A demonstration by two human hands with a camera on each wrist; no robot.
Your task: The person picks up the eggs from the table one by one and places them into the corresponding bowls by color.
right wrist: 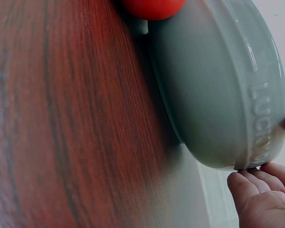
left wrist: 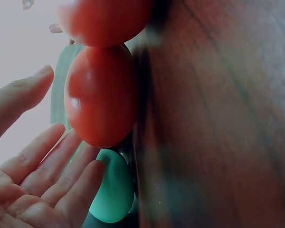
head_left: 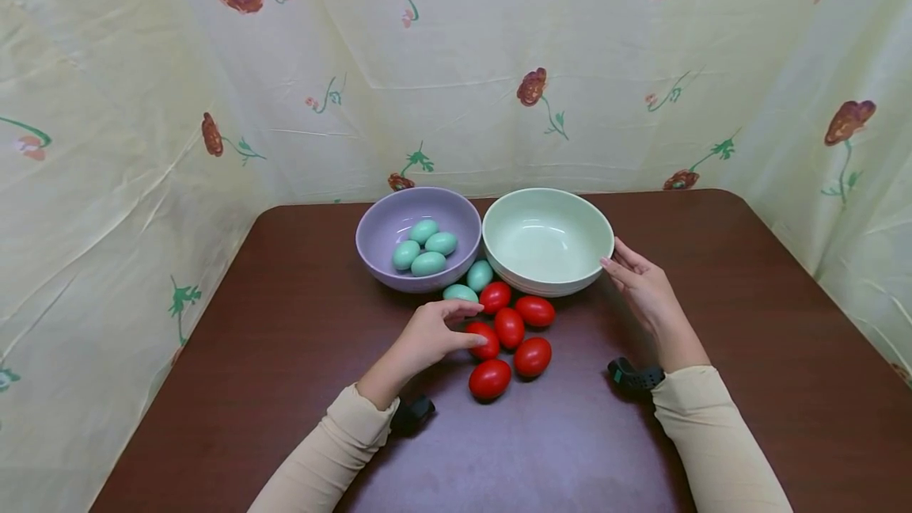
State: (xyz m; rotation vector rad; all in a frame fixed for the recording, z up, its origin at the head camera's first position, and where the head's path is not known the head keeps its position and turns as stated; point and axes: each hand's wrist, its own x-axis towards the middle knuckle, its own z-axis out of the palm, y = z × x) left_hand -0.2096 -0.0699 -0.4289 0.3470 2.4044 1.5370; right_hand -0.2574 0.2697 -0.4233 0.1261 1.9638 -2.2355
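Observation:
My left hand [head_left: 472,323] hovers over a cluster of several red eggs [head_left: 509,328] on the brown table [head_left: 299,386]. Its thumb and straight fingers [left wrist: 52,166] spread beside one red egg [left wrist: 102,95], with a teal egg [left wrist: 115,187] just beyond; I see no grip. My right hand [head_left: 611,256] touches the right rim of the empty pale green bowl [head_left: 547,204] with straight fingertips [right wrist: 244,183] under the rim [right wrist: 263,137]. A purple bowl [head_left: 378,216] on the left holds several teal eggs [head_left: 427,263]. Two more teal eggs [head_left: 480,275] lie between the bowls and the red ones.
A floral cream cloth [head_left: 456,85] hangs close behind and on both sides of the table. Bare tabletop stretches to the left, the right [head_left: 769,299] and the front. A black wrist strap [head_left: 634,377] shows at each sleeve.

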